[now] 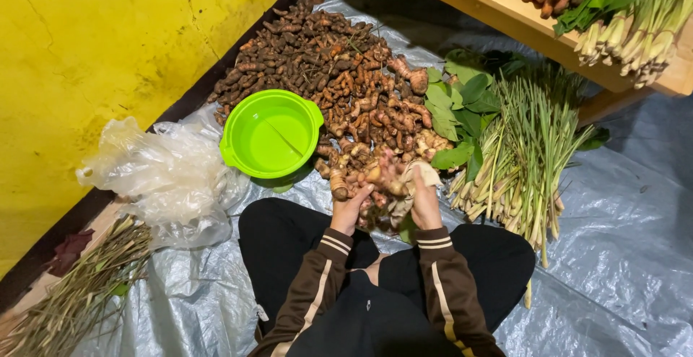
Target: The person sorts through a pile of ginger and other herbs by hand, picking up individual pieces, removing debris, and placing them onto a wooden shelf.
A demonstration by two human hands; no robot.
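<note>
you are sitting cross-legged on the grey plastic sheet (pixel 606 256), both hands working at the near edge of the pile of turmeric and ginger roots (pixel 339 83). your left hand (pixel 349 211) is curling its fingers around a knobbly root (pixel 339 184), and your right hand (pixel 424 202) is closing on a pale cloth (pixel 419 176) pressed against the cluster of roots (pixel 382 176) between your hands. whether the left fingers are fully closed is hard to tell, since the roots are hiding the fingertips

to do this well, you are better off keeping one root steady in the left hand and turning it slowly while the cloth is wiping along its length, so the soil in the creases is coming off rather than smearing

the cluster is lying just in front of your knees, touching the pile. the root in your left hand is pointing away from you, its long axis running roughly from your lap towards the pile, slightly tilted to the left

the green plastic bowl (pixel 271 133) is sitting just to the left, the lemongrass stalks (pixel 520 162) and green leaves (pixel 462 111) to the right, crumpled clear plastic bags (pixel 166 176) further left
</note>
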